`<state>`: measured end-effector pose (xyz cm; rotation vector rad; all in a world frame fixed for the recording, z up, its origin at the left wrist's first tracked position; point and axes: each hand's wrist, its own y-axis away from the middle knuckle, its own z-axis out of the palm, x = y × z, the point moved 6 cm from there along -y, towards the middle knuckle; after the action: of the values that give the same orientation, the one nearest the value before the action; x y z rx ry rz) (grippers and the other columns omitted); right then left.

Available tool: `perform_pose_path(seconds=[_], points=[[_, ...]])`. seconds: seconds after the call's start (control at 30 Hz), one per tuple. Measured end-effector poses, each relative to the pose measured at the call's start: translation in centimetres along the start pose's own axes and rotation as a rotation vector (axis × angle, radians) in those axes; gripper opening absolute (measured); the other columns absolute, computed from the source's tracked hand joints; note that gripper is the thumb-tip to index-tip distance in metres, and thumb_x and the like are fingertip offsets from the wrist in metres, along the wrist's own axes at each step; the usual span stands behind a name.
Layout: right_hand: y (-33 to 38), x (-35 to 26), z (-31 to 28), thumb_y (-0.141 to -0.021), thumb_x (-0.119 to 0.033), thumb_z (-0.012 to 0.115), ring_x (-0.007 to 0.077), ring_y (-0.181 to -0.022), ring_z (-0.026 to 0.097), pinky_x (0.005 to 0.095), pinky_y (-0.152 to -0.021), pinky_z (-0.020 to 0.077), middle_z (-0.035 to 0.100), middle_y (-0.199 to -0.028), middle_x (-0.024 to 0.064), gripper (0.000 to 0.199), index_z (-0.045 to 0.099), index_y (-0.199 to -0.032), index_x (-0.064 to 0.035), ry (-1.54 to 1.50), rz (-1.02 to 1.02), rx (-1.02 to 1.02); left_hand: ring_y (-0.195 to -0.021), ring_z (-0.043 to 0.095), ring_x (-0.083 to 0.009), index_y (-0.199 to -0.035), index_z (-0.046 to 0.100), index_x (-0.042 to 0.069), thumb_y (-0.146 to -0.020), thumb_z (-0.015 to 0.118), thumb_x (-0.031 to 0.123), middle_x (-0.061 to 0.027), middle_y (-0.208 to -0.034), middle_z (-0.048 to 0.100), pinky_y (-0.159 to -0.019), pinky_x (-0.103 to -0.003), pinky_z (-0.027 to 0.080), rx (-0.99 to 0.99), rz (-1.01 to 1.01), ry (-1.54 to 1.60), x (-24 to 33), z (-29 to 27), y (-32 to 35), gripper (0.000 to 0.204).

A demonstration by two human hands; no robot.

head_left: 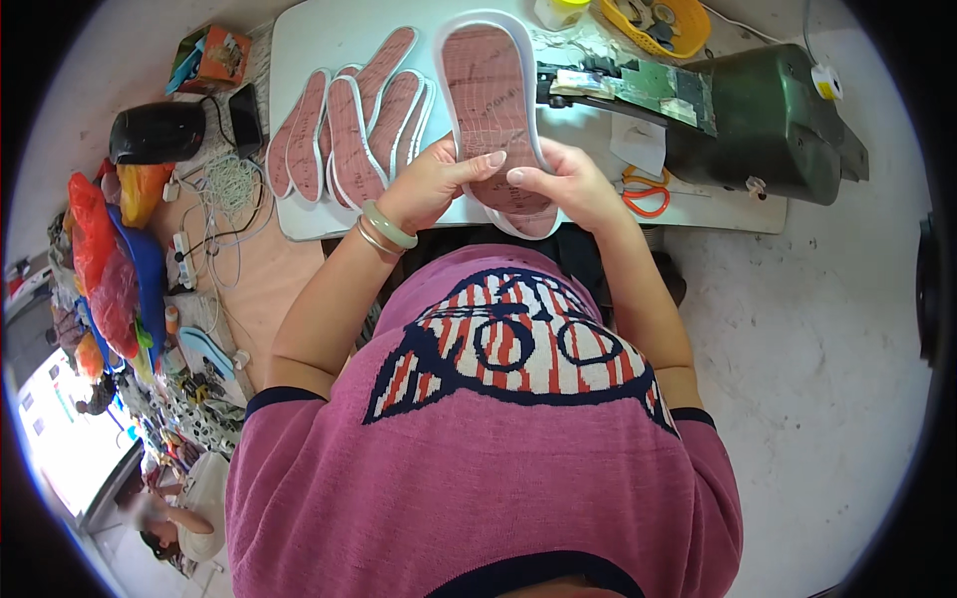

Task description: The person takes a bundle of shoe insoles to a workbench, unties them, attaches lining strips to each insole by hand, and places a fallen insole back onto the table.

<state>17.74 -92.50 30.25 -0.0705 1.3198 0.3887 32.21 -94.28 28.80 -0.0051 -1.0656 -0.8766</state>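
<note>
gripping a long oval insole [493,110] — reddish woven face, white foam rim — the left hand [431,184] and right hand [568,184] pinch its heel end, thumbs on top. at nine o'clock, more insoles [349,130] fan across the smooth white table [309,45]; orange-handled scissors [643,194] at three.

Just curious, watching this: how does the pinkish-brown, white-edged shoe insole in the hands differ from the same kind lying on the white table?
The held insole is gripped by both hands, alone, fully visible. The table insoles lie untouched, overlapping in a fan. Both share colour and white edges.
</note>
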Motion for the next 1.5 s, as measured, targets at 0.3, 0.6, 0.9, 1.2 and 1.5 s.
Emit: perform_pose_path(seconds=[0.3,0.6,0.9,1.2,1.5], points=[[1.1,-1.9,0.5,-0.086,-0.016,0.066,0.0254,-0.075,0.063,0.0301,-0.070,0.0513,0.066,-0.095,0.0139,0.043,0.055,-0.125,-0.0014,1.044,-0.410,0.507,-0.098,0.059,-0.0125,-0.120,0.055,0.003,-0.091,0.060,0.014,-0.0046,-0.111,0.062,-0.089,-0.028,0.046,0.184,0.058,0.216,-0.6,0.2,-3.0,0.031],[-0.1,-4.6,-4.2,-0.084,-0.013,0.068,0.0192,-0.067,0.062,0.0275,-0.064,0.0505,0.066,-0.084,0.0114,0.037,0.062,-0.118,-0.0029,1.059,-0.440,0.589,-0.093,0.061,-0.0219,-0.104,0.065,0.000,-0.085,0.062,0.021,-0.0086,-0.105,0.064,-0.086,-0.033,0.046,0.420,0.634,-0.593,4.0,0.2,-8.6,0.029],[2.9,3.6,-5.3,-0.092,-0.022,0.057,0.0109,-0.066,0.059,0.0248,-0.058,0.0476,0.064,-0.078,0.0058,0.029,0.064,-0.101,0.0042,-0.283,-0.010,0.558,-0.093,0.061,-0.0254,-0.105,0.065,-0.002,-0.085,0.063,0.026,-0.0158,-0.106,0.064,-0.086,-0.033,0.046,0.310,0.327,-0.088,4.1,-0.2,-11.5,0.035],[-0.7,0.7,-1.3,-0.095,-0.031,0.048,0.0128,-0.056,0.057,0.0239,-0.053,0.0458,0.061,-0.067,0.0066,0.037,0.062,-0.090,0.0025,-0.301,0.070,0.366,-0.100,0.061,-0.0235,-0.123,0.055,0.001,-0.092,0.056,0.041,-0.0115,-0.104,0.065,-0.091,-0.036,0.047,-0.149,1.225,-1.719,12.7,4.3,-10.6,0.051],[-2.1,-1.2,-3.0,-0.095,-0.034,0.051,0.0074,-0.047,0.051,0.0202,-0.047,0.0386,0.061,-0.063,0.0035,0.036,0.062,-0.081,-0.0025,-0.181,0.100,0.515,-0.096,0.060,-0.0161,-0.114,0.060,-0.004,-0.088,0.064,0.028,-0.0107,-0.098,0.066,-0.086,-0.030,0.047,-0.409,0.038,-0.958,11.4,2.3,-12.3,0.042]])
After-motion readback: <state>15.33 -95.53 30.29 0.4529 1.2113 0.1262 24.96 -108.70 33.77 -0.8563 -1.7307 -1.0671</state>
